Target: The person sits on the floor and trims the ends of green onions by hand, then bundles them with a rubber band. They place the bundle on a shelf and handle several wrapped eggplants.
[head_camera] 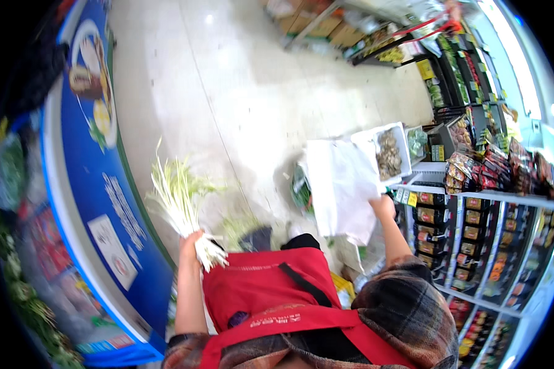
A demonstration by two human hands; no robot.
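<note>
My left hand (190,246) is closed around a bunch of leafy vegetable (180,203) with white stems and pale green leaves. The stem ends point down to the right, over my red apron (263,281). On the other side, my right hand (384,207) grips the edge of a white sheet (344,184), paper or cloth. That sheet hangs over things that are mostly hidden, with some greens (300,187) showing at its left side. Just past it, a white foam box (399,138) holds brown mushrooms or similar produce (388,157).
A blue-fronted display freezer (85,184) runs along my left. Shelves of packaged goods (466,235) stand close on my right. More pale leaves (240,226) lie low near my feet, beside a dark item (256,238). Cardboard boxes (300,20) sit on a rack ahead.
</note>
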